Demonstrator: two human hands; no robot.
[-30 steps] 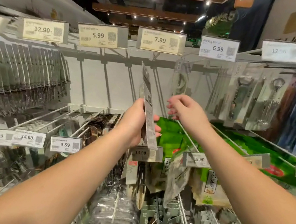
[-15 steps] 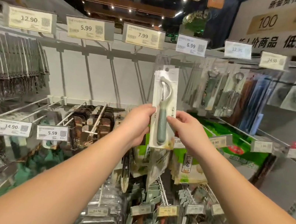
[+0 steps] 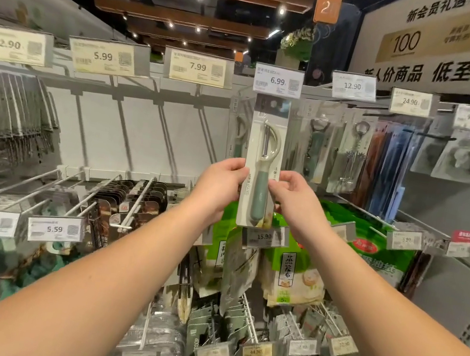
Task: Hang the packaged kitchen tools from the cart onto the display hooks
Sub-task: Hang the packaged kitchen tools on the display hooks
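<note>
Care is what we need here: our left hand (image 3: 220, 187) and right hand (image 3: 295, 199) pinch the packaged peeler (image 3: 263, 164), upright just below the 6.99 tag (image 3: 277, 81) at twelve o'clock, so we must align its hang hole with the hook.

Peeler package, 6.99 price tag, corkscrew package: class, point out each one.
peeler package (image 3: 265, 151), head view, on the peeler's pale head.
6.99 price tag (image 3: 277, 80), head view, on the printed price.
corkscrew package (image 3: 353, 156), head view, on the corkscrew's metal shaft.
</note>
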